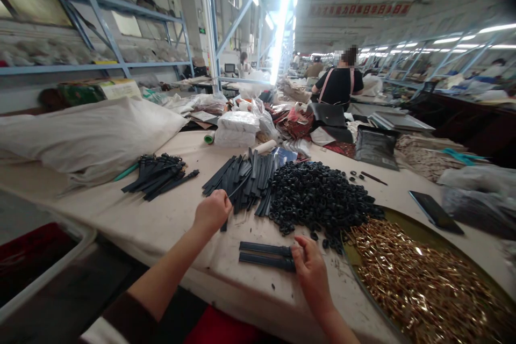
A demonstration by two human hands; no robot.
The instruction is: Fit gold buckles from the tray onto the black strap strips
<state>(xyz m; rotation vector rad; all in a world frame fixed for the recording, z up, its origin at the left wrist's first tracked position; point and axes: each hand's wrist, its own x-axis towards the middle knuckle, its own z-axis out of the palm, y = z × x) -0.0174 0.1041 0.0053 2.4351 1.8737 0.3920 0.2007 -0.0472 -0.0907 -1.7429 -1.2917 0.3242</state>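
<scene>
My left hand (213,212) is closed around the near end of a thin dark strap (237,187), seen edge-on at the front of a pile of black straps (253,174). My right hand (312,269) is closed on the right ends of two black straps (266,263), which lie side by side and point left. Just beyond that hand is a heap of small black loops (318,193). To its right stands a round tray (397,216) full of small gold-coloured metal pieces (423,274). Further left lies a bundle of black straps (159,174) with thicker ends.
A phone (435,210) lies on the cloth-covered table (100,212) at the right. Clear plastic packs (237,128), a grey plastic bag (377,145) and stacked material (423,156) line the back. White cloth (92,129) covers the left side. A person (338,83) sits further off.
</scene>
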